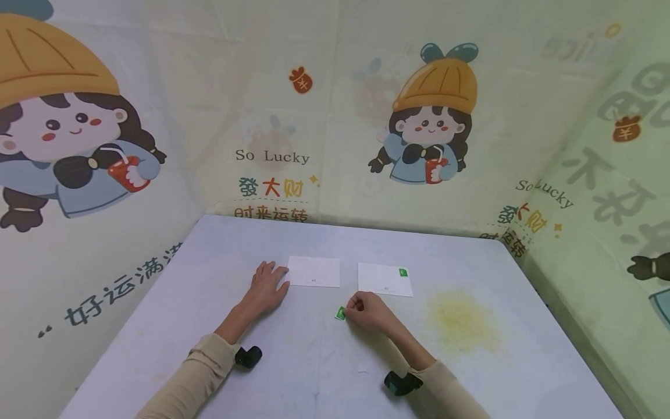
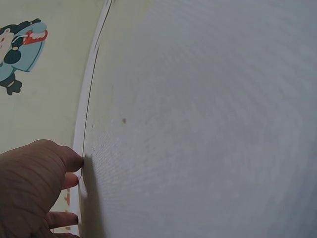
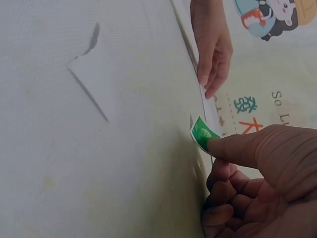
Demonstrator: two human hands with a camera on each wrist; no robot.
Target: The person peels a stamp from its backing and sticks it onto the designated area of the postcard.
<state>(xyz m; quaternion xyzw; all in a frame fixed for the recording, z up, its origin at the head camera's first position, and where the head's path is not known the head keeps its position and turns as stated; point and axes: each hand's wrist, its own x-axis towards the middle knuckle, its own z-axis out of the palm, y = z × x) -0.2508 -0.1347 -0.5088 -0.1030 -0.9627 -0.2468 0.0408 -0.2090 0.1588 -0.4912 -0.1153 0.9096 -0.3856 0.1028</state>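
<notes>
A small green stamp (image 1: 340,313) with a white border is pinched between thumb and fingers of my right hand (image 1: 371,311). In the right wrist view the stamp (image 3: 202,133) looks slightly bent, its lower part covered by the thumb. My left hand (image 1: 265,287) rests on the table with fingers spread, fingertips at the left edge of a blank white card or envelope (image 1: 314,271). To the right lies a similar white card or envelope (image 1: 385,280), with a green stamp (image 1: 403,272) in its upper right corner. The right hand is just in front of that one.
Both cards lie on a white table (image 1: 235,238) with a yellowish stain (image 1: 463,320) at the right. A patterned cloth (image 1: 335,116) hangs behind the table and along its sides. The right wrist view shows a pale torn-edged patch (image 3: 96,74) on the tabletop.
</notes>
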